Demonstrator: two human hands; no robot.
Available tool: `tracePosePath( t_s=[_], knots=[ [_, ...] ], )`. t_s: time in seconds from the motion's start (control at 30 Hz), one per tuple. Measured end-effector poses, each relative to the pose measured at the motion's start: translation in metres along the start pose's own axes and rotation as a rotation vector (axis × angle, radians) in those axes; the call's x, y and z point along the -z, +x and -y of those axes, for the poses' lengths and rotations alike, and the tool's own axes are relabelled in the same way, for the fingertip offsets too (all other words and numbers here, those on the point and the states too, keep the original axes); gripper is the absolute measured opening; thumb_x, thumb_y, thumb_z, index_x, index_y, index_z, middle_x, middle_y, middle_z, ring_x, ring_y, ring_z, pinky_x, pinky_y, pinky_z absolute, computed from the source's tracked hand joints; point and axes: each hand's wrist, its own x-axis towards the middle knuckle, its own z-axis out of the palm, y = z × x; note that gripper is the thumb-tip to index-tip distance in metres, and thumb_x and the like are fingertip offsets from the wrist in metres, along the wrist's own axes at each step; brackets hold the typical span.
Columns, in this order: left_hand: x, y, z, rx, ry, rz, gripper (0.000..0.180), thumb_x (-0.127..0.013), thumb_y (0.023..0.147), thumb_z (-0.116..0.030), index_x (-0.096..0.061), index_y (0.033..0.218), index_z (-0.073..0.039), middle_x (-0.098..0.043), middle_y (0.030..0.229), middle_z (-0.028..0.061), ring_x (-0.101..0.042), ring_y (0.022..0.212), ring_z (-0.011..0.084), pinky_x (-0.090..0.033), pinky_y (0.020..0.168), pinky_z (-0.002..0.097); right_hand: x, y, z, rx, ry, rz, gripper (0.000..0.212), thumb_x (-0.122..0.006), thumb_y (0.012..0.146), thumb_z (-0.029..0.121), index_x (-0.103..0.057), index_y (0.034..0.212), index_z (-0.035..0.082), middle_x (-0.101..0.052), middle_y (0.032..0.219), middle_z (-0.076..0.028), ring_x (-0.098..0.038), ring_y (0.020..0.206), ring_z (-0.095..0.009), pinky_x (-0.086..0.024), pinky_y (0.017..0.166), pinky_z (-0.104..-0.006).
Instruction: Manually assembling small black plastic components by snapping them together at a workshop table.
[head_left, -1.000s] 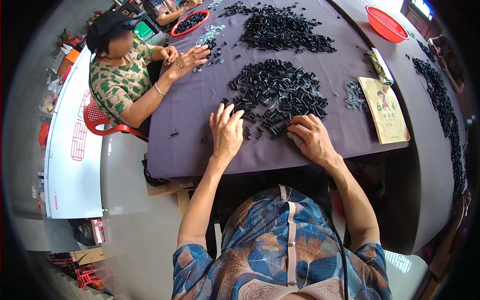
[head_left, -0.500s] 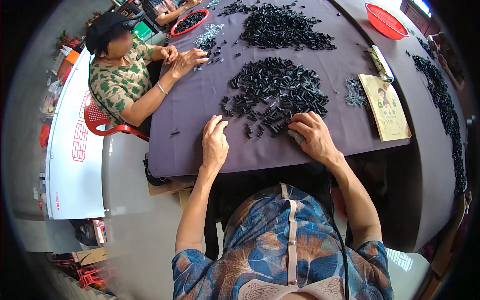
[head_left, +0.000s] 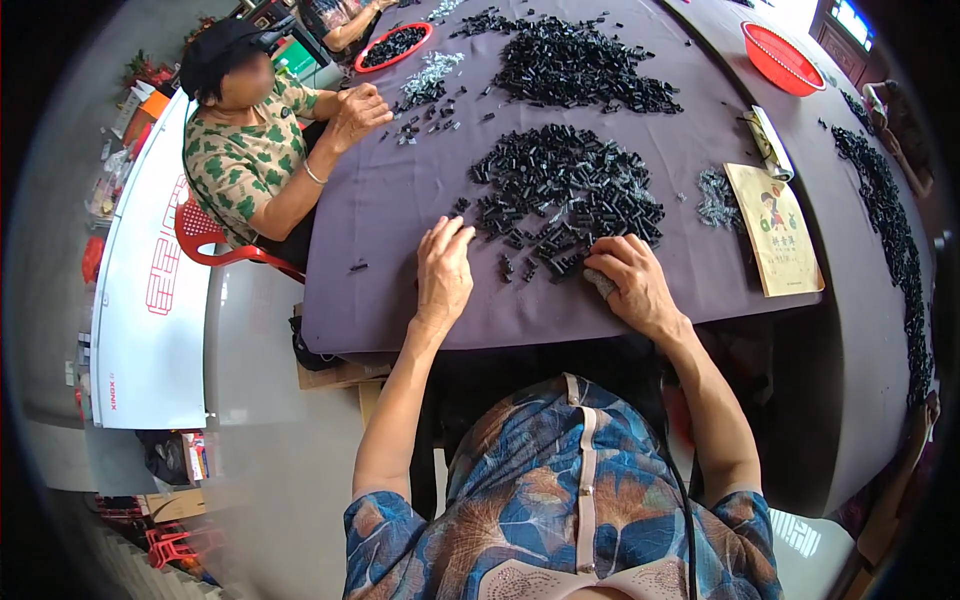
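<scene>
Black cylinders could be scattered if brushed by the left hand, grip unclear, or the right hand, seemingly clamped round grey wadding.

Workshop-like room: cloth-covered table, heaps of black parts, seated co-worker.

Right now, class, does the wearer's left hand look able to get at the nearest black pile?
Probably yes: the left hand is just left of the black pile, and nothing visible blocks its way.
</scene>
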Motion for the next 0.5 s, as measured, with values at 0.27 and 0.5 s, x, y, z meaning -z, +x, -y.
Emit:
tracePosePath(
  t_s=[0.27, 0.5],
  knots=[
    [-0.011, -0.008, -0.005, -0.016, -0.055, 0.067, 0.029, -0.050, 0.084, 0.004, -0.064, 0.109, 0.001, -0.058, 0.125, 0.0165, -0.048, 0.127, 0.0341, -0.034, 0.110, 0.0465, 0.001, -0.002, 0.001, 0.004, -0.004, -0.001, 0.028, -0.067, 0.068, 0.002, -0.068, 0.096, 0.005, -0.061, 0.107, -0.008, -0.055, 0.093, -0.027, -0.047, 0.085, -0.0359],
    [-0.006, -0.002, -0.017, -0.015, 0.048, 0.089, 0.043, -0.047, 0.088, 0.003, -0.057, 0.129, -0.007, -0.054, 0.135, 0.0113, -0.042, 0.133, 0.0314, -0.027, 0.112, 0.0492, -0.001, -0.002, 0.000, 0.003, 0.001, -0.009, 0.026, -0.068, 0.069, 0.004, -0.069, 0.095, 0.005, -0.061, 0.107, -0.007, -0.055, 0.094, -0.026, -0.045, 0.085, -0.0356]
  ],
)
